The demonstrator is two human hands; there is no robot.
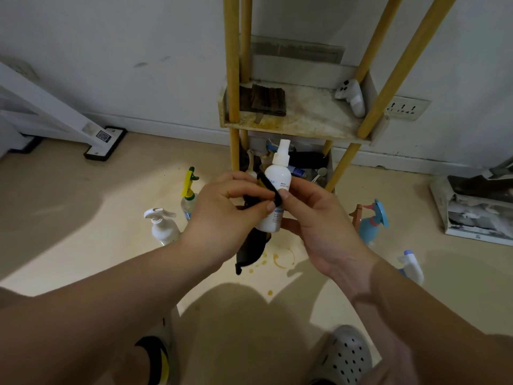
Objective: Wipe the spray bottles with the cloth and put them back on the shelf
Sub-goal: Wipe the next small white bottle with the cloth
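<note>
White bottle [277,187] upright, nozzle up, gripped low by right hand [319,226]; left hand [224,215] pinches black cloth [249,251] across its middle (shelf [311,118] straight ahead, beyond the nozzle).

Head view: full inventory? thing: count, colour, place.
white spray bottle: 1, white, held before shelf
cloth: 1, black, draped over that bottle, hanging below
yellow-green sprayer: 1, floor, left
white trigger bottle: 1, floor, left
blue sprayer: 1, floor, right
white-blue bottle: 1, floor, far right
shelf: 1, yellow posts, against wall
folded cloth: 1, dark, upper board, left
controller: 1, white, upper board, right
wall socket: 1, white, right of shelf
left hand: pinches cloth
right hand: holds white spray bottle
</note>
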